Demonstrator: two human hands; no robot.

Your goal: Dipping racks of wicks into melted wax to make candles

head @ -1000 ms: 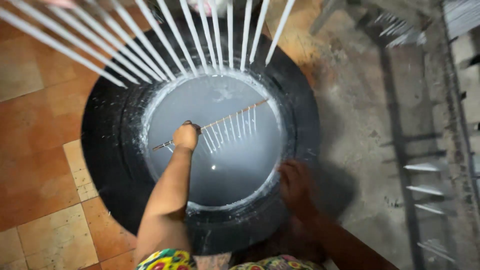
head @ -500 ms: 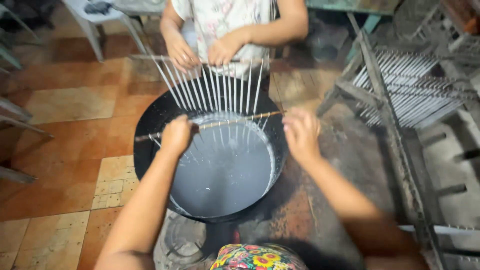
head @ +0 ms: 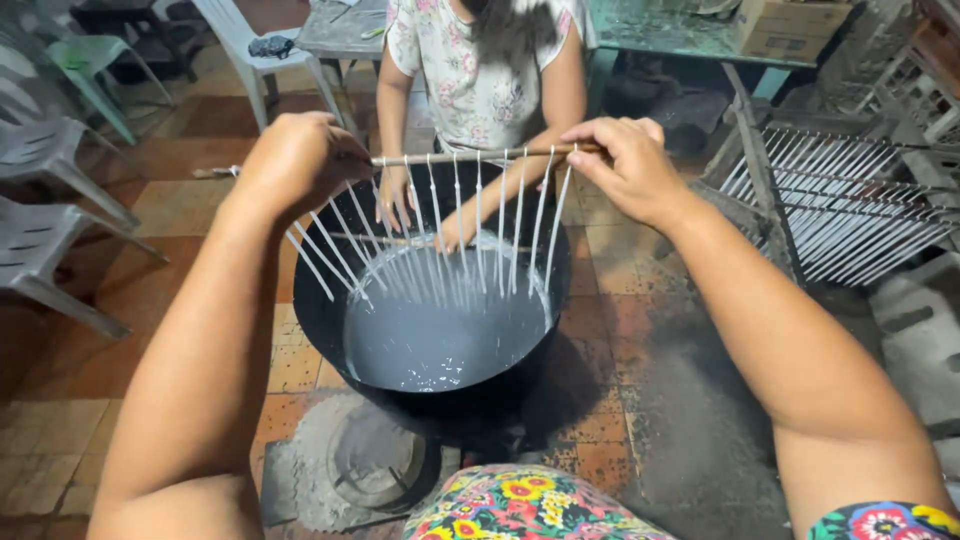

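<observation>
My left hand and my right hand grip the two ends of a thin wooden stick, held level above a black pot of pale grey liquid. Several thin white candles hang from the stick, their tips near the liquid. Across the pot a person in a floral shirt holds a second stick of white candles lower over the pot with both hands.
A wooden rack loaded with rows of white candles stands at the right. Plastic chairs sit at the left on the tiled floor. A table with a cardboard box is behind. A round burner base lies under the pot.
My right hand has taken the stick's right end, and both hands have raised it, lifting the candles clear of the liquid. The other person's stick has dropped lower over the pot.
</observation>
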